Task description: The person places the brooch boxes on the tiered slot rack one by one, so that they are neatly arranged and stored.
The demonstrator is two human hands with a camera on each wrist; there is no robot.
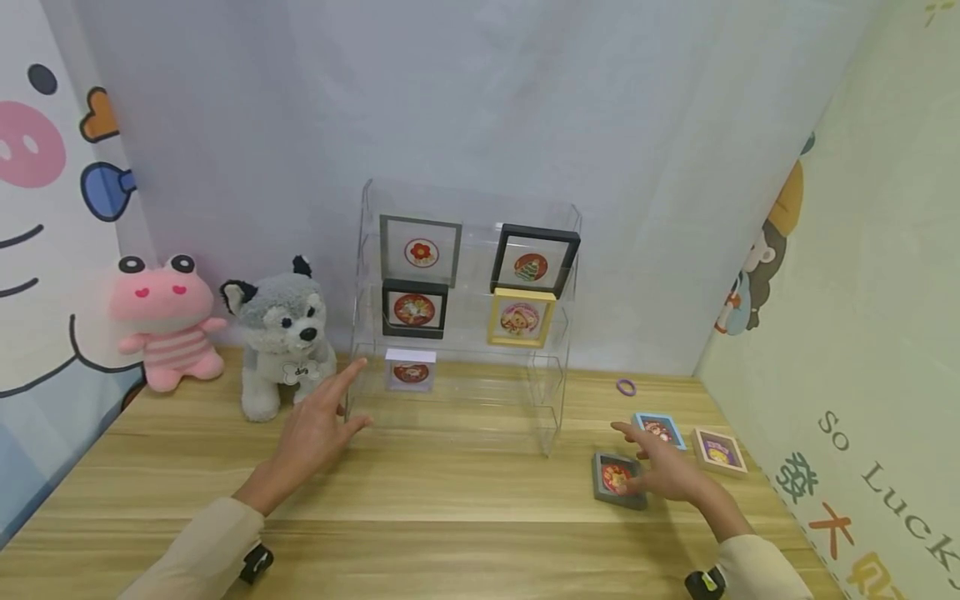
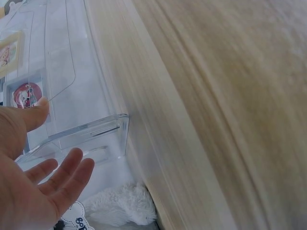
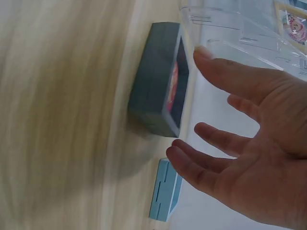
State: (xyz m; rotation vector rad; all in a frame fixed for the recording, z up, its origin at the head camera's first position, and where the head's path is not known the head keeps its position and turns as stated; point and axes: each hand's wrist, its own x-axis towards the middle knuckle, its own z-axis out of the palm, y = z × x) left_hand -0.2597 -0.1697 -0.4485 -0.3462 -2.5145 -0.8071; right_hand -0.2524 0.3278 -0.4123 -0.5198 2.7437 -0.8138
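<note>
A clear acrylic tiered rack stands on the table with several small display frames on its steps. On the lowest occupied step at the left sits a pale lilac frame. My left hand is at the rack's left side, fingers spread and holding nothing; whether it touches the rack I cannot tell. My right hand hovers over a dark grey frame lying flat on the table, its fingers apart and around nothing. Just beyond that hand lies a light blue frame, with a beige frame to its right.
A grey and white husky plush stands left of the rack, near my left hand. Farther left sits a pink plush. A purple ring lies on the table right of the rack. A printed wall panel bounds the right side.
</note>
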